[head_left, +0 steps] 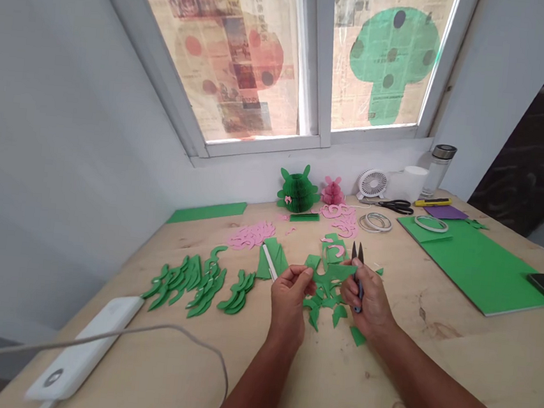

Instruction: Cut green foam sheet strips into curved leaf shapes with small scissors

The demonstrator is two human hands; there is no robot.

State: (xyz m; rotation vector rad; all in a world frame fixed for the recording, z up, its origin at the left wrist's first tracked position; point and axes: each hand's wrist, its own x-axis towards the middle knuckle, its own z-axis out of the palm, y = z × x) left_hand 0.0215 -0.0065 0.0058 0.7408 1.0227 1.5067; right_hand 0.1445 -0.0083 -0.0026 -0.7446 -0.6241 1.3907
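Note:
My left hand [291, 295] pinches one end of a small green paper piece [340, 273]. The paper stretches across to my right hand [369, 300], which is closed around a pair of scissors [358, 252]. Their dark blades point away from me and stand slightly apart, and the paper's right end lies at them. Green paper scraps [325, 292] lie on the table under and between my hands. Beside my left hand a white pen [269, 261] rests on a green paper sheet [274, 250]. Stacks of curved green cut-outs [206, 287] lie further left.
Pink cut-outs [252, 235] lie behind the green stacks. Green [298, 192] and pink [333, 192] honeycomb paper figures stand by the wall. At right are tape rolls [376, 222], black scissors [394, 206] and green sheets [482, 269]. A cable [183, 329] crosses a white power bank [87, 346].

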